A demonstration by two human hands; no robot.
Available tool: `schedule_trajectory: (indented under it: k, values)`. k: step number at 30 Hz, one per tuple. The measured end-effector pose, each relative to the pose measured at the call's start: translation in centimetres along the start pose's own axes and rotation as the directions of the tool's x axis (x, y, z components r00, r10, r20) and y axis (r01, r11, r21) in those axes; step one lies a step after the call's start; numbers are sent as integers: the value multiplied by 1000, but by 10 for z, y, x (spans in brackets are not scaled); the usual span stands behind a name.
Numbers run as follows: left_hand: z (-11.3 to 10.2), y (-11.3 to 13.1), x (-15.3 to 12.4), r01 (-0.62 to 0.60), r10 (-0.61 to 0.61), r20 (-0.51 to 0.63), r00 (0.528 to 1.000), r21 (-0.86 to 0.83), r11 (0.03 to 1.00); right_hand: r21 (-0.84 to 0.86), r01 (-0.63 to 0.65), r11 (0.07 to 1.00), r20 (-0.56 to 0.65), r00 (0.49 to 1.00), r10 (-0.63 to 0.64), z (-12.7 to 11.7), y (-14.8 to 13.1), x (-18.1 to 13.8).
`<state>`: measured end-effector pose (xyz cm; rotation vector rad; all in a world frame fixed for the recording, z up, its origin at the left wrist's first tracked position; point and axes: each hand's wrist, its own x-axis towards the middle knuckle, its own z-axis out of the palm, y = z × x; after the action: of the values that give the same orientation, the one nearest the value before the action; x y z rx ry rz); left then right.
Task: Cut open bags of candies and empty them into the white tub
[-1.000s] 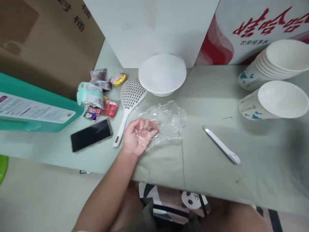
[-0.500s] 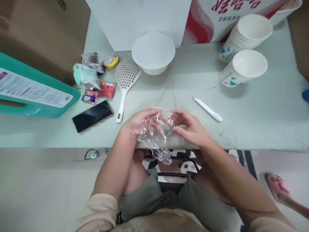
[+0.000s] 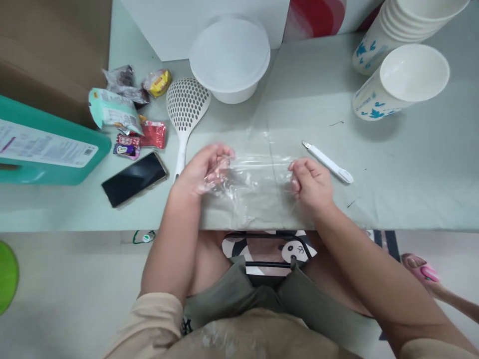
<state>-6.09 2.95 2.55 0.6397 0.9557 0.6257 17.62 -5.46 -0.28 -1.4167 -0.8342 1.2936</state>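
Note:
A thin, clear plastic film (image 3: 258,184) stretches between my two hands over the table's front edge. Its crumpled lower part is see-through, so I cannot tell whether it is a bag or a loose sheet. My left hand (image 3: 204,169) has curled fingers gripping the film's left side, some plastic lying over them. On the other side, my right hand (image 3: 311,183) pinches the film's right end between thumb and fingers. Just beyond the right hand lies a white utility knife (image 3: 328,162). A white slotted skimmer (image 3: 187,107) rests beyond my left hand, its handle end partly covered.
Behind stands a lidded white bowl (image 3: 230,60). To the left are a phone (image 3: 134,179), wrapped snacks (image 3: 116,109) and a teal container (image 3: 48,144). A paper cup (image 3: 404,85) and stacked cups (image 3: 389,35) stand at right. Another person's foot (image 3: 419,267) shows below.
My hands have moved apart, spreading the bunched film sideways. Its hanging end has come up onto the table edge. The view has shifted slightly closer.

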Motion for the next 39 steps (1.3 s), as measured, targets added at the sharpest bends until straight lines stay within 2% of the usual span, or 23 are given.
schedule_trajectory:
  k: [2, 3, 6, 8, 10, 13, 16, 19, 23, 28, 30, 35, 37, 39]
  values:
    - [12, -10, 5, -79, 75, -26, 997, -212, 974, 131, -20, 991, -117, 993, 35, -2, 0, 6]
    - [19, -15, 5, -69, 75, 12, 997, -256, 964, 173, -14, 985, -167, 985, 44, -3, 1, 9]
    - [36, -30, 4, 2, 48, 185, 982, -260, 966, 210, 25, 977, -246, 969, 28, -4, 1, 15]
    - [41, -36, 4, 38, 16, 246, 969, -214, 976, 179, 62, 982, -272, 962, -11, -4, 2, 17]
    - [42, -39, 6, 57, -26, 212, 977, -142, 988, 103, 115, 988, -310, 947, -78, -4, 3, 17]
    - [42, -37, 9, 40, -40, 28, 999, -21, 999, -40, 210, 977, -360, 909, -210, -6, 5, 18]
    - [41, -32, 11, -73, 81, -152, 985, 56, 996, -74, 263, 962, -371, 888, -272, -12, 9, 21]
    - [37, -27, 9, -180, 203, -224, 953, 118, 976, -34, 275, 961, -433, 862, -262, -18, 12, 26]
    - [34, -25, 8, -231, 249, -199, 948, 107, 967, -9, 264, 964, -476, 847, -236, -20, 13, 31]
    - [41, -33, 9, -232, 226, -62, 972, -98, 968, 88, 244, 966, -489, 855, -172, -15, 7, 33]
    - [44, -37, 8, -224, 222, -27, 975, -54, 973, 96, 248, 964, -491, 854, -171, -14, 5, 35]
    - [34, -34, 3, -109, 123, -38, 992, 254, 961, 114, 303, 946, -505, 838, -207, -17, 3, 38]
    - [27, -28, 0, -144, 161, -42, 986, 264, 954, 141, 311, 940, -523, 830, -196, -18, 1, 37]
    - [22, -24, -2, -187, 191, -10, 982, 151, 971, 194, 281, 940, -517, 843, -146, -18, -3, 35]
